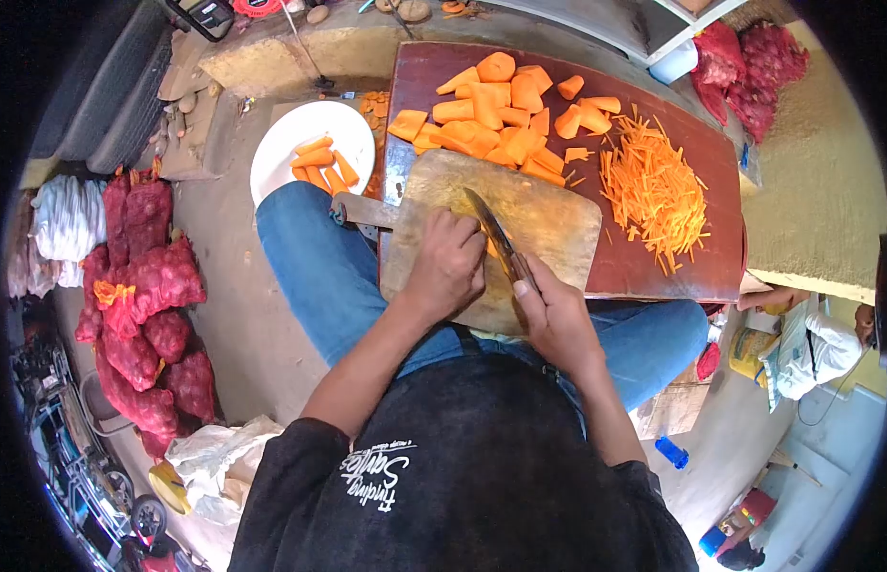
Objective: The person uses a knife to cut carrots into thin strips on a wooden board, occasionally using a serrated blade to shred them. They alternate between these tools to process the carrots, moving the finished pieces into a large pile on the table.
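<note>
My right hand is wrapped round the handle of a kitchen knife, its dark blade slanting up and left over the board. Beside the blade, my left hand presses down with curled fingers; a bit of orange carrot shows at its fingertips, mostly hidden. Under both hands lies a worn wooden cutting board, its handle pointing left. Thick peeled carrot chunks are heaped beyond the board. To their right is a pile of thin carrot strips.
The dark red table carries board and carrots. On the left, a white round basin holds several carrot pieces. Red net sacks line the left side, and more red net bags hang at upper right. Another person's arm shows at right.
</note>
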Motion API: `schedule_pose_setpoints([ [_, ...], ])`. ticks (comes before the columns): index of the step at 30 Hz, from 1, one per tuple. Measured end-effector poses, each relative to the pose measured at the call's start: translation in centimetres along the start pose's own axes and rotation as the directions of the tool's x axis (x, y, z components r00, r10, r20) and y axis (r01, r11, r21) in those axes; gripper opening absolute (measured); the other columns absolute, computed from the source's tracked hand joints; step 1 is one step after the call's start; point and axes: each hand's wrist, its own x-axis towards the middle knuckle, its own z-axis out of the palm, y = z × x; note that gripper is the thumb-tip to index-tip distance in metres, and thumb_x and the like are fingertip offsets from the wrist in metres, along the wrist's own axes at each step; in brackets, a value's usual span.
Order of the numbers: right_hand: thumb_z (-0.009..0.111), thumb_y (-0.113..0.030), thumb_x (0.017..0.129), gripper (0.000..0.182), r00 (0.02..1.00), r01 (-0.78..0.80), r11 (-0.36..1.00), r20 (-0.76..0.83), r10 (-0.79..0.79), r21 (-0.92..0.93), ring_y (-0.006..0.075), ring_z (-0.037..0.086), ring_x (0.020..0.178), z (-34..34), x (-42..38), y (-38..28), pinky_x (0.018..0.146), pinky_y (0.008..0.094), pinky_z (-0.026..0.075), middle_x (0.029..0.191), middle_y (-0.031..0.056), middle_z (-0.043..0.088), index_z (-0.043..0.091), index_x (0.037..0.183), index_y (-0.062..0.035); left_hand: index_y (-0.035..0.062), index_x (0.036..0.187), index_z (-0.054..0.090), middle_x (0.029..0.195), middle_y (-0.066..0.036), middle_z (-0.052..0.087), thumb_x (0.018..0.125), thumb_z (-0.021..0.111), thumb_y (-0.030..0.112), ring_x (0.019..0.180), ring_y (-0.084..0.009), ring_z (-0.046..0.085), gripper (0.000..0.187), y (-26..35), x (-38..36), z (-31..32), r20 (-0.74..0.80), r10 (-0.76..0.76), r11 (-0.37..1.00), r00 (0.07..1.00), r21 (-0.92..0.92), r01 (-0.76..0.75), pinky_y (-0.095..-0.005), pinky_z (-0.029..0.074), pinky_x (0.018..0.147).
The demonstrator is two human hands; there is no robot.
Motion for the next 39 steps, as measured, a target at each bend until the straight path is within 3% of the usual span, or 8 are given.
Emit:
schedule_pose_setpoints([
  [2,0.062,-0.020,0.111,0.042,0.999,-0.033,0.999,0.018,0.034,-0.042,0.0558,0.071,0.112,0.3,0.4,0.1,0.093,0.0553,0.057,0.114,0.0347,0.074,0.060,0.152,-0.0073,0.0017,0.083,0.065,0.093,-0.015,0.059,0.071,0.073,-0.002,0.092,-0.0385,0.058,0.015,0.0,0.1,0.2,0.000,0.000,1.000,1.000,0.008,0.000,-0.0503,0.048,0.091],
  [5,0.062,-0.021,0.111,0.043,0.996,0.086,0.996,-0.023,-0.085,0.022,0.0562,0.071,0.113,0.3,1.7,-0.2,0.094,0.0555,0.057,0.114,0.0350,0.074,0.059,0.152,-0.0071,0.0013,0.084,0.066,0.094,-0.015,0.059,0.071,0.073,-0.002,0.093,-0.0387,0.058,0.015,-0.4,-0.1,0.6,0.007,-0.006,1.000,1.000,0.006,0.006,-0.0503,0.048,0.090],
  [8,0.062,-0.021,0.111,0.045,0.994,-0.095,0.995,0.064,0.093,0.024,0.0564,0.071,0.114,-0.3,0.6,-0.7,0.095,0.0556,0.058,0.117,0.0358,0.074,0.059,0.154,-0.0059,0.0006,0.085,0.067,0.095,-0.015,0.059,0.071,0.073,-0.002,0.095,-0.0391,0.057,0.016,-0.3,-0.4,0.4,0.001,-0.010,1.000,1.000,0.005,0.010,-0.0504,0.048,0.089],
  [14,0.062,-0.019,0.111,0.046,0.998,0.065,0.998,-0.009,-0.065,-0.012,0.0550,0.071,0.117,0.3,1.9,-0.2,0.096,0.0530,0.058,0.119,0.0359,0.073,0.058,0.156,-0.0057,-0.0008,0.088,0.069,0.096,-0.016,0.060,0.071,0.073,-0.001,0.097,-0.0392,0.057,0.017,0.0,-0.4,0.3,0.028,-0.008,1.000,1.000,0.023,0.007,-0.0514,0.049,0.090],
  [20,0.062,-0.018,0.111,0.043,0.998,-0.065,0.998,0.014,0.065,0.020,0.0557,0.071,0.114,0.2,0.4,-0.8,0.095,0.0535,0.058,0.118,0.0360,0.073,0.061,0.152,-0.0050,-0.0014,0.089,0.069,0.096,-0.017,0.060,0.073,0.074,0.000,0.100,-0.0397,0.058,0.016,-0.1,-0.5,0.1,0.010,-0.009,1.000,1.000,0.024,0.009,-0.0520,0.049,0.092],
  [26,0.063,-0.018,0.111,0.042,0.991,0.124,0.992,-0.055,-0.124,0.003,0.0557,0.072,0.111,1.0,1.8,-0.6,0.092,0.0549,0.058,0.114,0.0351,0.074,0.061,0.150,-0.0039,-0.0013,0.087,0.068,0.097,-0.018,0.059,0.073,0.074,-0.001,0.100,-0.0404,0.058,0.015,-0.4,-0.5,0.5,0.035,-0.013,1.000,0.999,0.018,0.012,-0.0522,0.051,0.092],
  [32,0.064,-0.016,0.110,0.040,0.999,0.027,0.999,-0.047,-0.028,-0.022,0.0567,0.071,0.110,1.3,0.8,0.1,0.092,0.0532,0.059,0.113,0.0343,0.075,0.063,0.148,-0.0037,-0.0014,0.085,0.067,0.097,-0.019,0.059,0.073,0.074,-0.002,0.099,-0.0413,0.057,0.014,-0.1,-0.3,0.1,0.001,-0.012,0.999,1.000,0.030,0.012,-0.0507,0.051,0.092],
  [39,0.063,-0.014,0.113,0.041,0.995,0.068,0.981,-0.084,-0.054,0.180,0.0319,0.076,0.118,1.0,1.1,0.3,0.103,0.0389,0.056,0.126,0.0267,0.077,0.063,0.150,0.0008,-0.0019,0.090,0.070,0.100,-0.019,0.060,0.080,0.079,0.001,0.103,-0.0423,0.059,0.014,-0.3,-0.8,0.2,-0.045,-0.048,0.994,0.998,-0.096,0.044,-0.0501,0.051,0.094],
])
